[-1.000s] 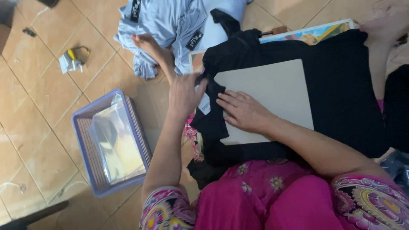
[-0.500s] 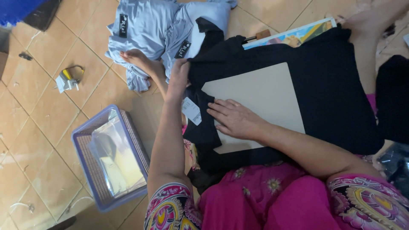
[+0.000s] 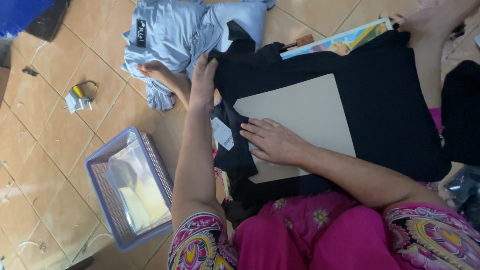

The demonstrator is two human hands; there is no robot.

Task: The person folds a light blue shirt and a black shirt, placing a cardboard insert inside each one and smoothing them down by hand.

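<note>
At lower left sits one lavender plastic basket [image 3: 107, 200] holding clear bags. Above centre, the left hand [image 3: 202, 82] pinches the edge of one soft black cotton shirt [image 3: 395, 115], which spreads across the middle and right. Limp and light, it looks best gripped at a hem. The right hand [image 3: 272, 141] lies flat, fingers spread, on one stiff grey cardboard sheet [image 3: 300, 110].

Pink floral dress, patterned short sleeves
</note>
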